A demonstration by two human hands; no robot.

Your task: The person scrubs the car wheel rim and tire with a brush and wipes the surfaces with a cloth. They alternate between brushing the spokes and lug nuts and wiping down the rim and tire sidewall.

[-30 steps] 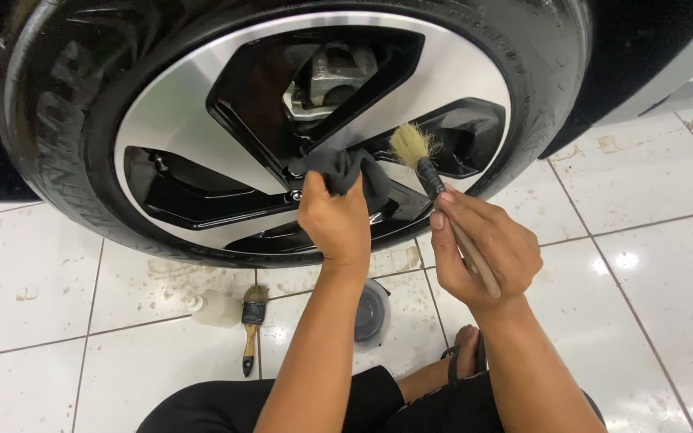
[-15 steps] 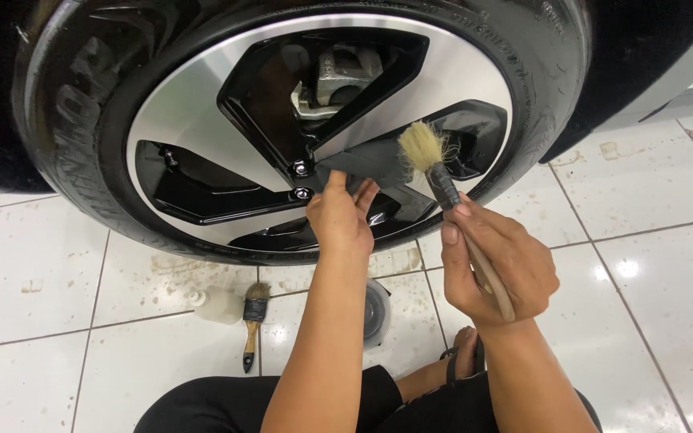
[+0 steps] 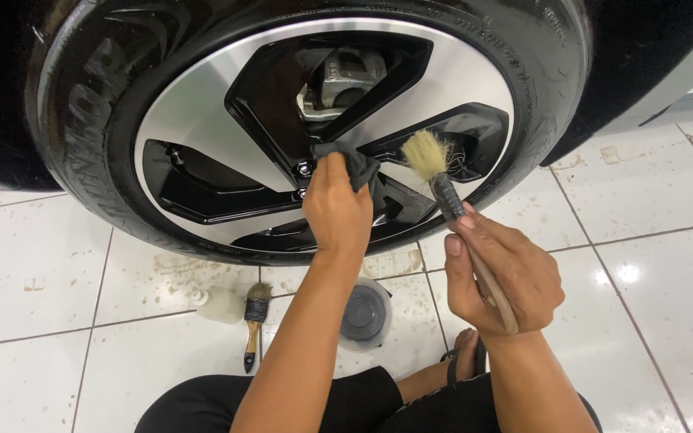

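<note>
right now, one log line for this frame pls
left hand: presses dark cloth on wheel hub | right hand: holds brush, off rim | floor: spare brush, round tub

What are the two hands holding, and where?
Left hand grips a bunched dark cloth. Right hand holds the brush by its wooden handle.

— How many brushes do you count?
— Two: the pale-bristled brush (image 3: 443,188) and a small brush (image 3: 254,321) on the floor.
— And the rest?
— One wheel (image 3: 202,136), one dark cloth (image 3: 354,163), one round tub (image 3: 365,314), one white bottle (image 3: 220,305).
</note>
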